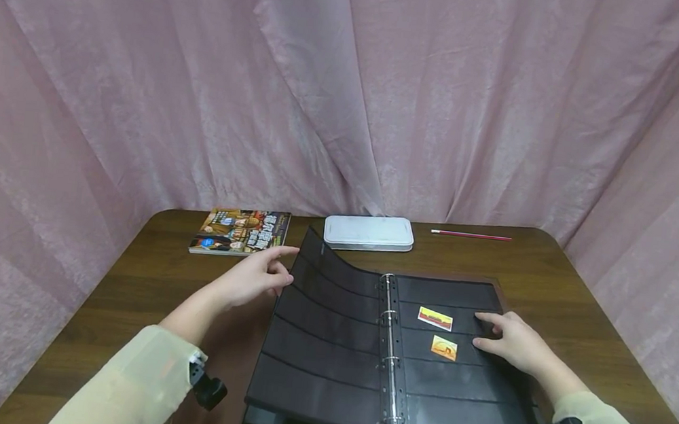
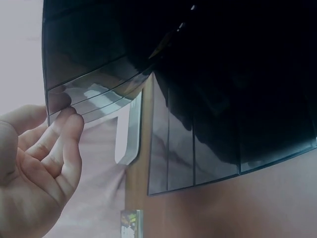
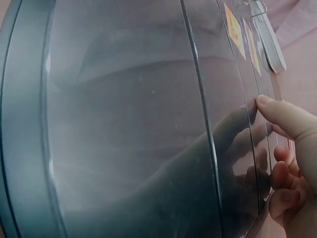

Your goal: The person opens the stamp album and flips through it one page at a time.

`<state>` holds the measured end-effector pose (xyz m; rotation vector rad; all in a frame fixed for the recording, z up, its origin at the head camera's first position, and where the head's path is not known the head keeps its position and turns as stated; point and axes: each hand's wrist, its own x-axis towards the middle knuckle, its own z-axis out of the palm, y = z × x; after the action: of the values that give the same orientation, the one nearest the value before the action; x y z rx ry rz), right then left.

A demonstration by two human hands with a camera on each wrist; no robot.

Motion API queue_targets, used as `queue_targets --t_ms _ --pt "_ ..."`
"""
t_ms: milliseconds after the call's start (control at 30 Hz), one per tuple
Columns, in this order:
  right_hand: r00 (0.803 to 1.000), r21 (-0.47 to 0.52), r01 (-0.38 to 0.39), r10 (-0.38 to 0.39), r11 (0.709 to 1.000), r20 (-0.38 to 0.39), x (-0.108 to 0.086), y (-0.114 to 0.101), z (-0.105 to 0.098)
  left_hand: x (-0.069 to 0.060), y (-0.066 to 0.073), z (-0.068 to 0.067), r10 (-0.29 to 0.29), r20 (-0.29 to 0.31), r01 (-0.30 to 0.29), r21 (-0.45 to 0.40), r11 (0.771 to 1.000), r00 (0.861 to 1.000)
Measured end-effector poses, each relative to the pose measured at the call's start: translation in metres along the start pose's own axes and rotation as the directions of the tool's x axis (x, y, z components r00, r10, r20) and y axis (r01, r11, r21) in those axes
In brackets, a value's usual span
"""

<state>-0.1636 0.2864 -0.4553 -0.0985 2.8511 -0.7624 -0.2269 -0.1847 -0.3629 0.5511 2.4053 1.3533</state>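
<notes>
A ring-bound stamp album lies spread out, with black strip-pocket pages on both sides of its metal rings (image 1: 388, 353). My left hand (image 1: 256, 276) pinches the outer edge of the left black page (image 1: 326, 347), which is lifted and bowed; thumb and fingertips meet at that edge in the left wrist view. On the right black page (image 1: 458, 380) sit two small stamp-like pieces, a red-and-yellow one (image 1: 436, 318) above an orange one (image 1: 444, 348). To their right, my right hand (image 1: 514, 341) touches this page with thumb and index fingertips. Its other fingers are bent.
Along the back of the wooden table (image 1: 554, 280) are a colourful book (image 1: 242, 232), a white tin case (image 1: 368, 232) and a red pencil (image 1: 472, 236). Pink curtains (image 1: 351, 90) hang behind and at both sides. The album's brown cover (image 1: 226, 365) shows under the pages.
</notes>
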Motion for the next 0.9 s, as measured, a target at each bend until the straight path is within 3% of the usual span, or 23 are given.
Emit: queue_targets --t_ms 767,900 --pt "1.000 0.001 -0.015 0.015 1.000 -0.027 -0.004 -0.001 0.004 -0.006 -0.042 0.013 -0.080 -0.019 0.082 0.085 0.993 0.997" --pt "0.999 0.006 -0.014 0.014 1.000 -0.036 -0.004 -0.001 0.004 -0.006 -0.049 0.016 -0.068 -0.036 0.072 0.112 0.991 0.997"
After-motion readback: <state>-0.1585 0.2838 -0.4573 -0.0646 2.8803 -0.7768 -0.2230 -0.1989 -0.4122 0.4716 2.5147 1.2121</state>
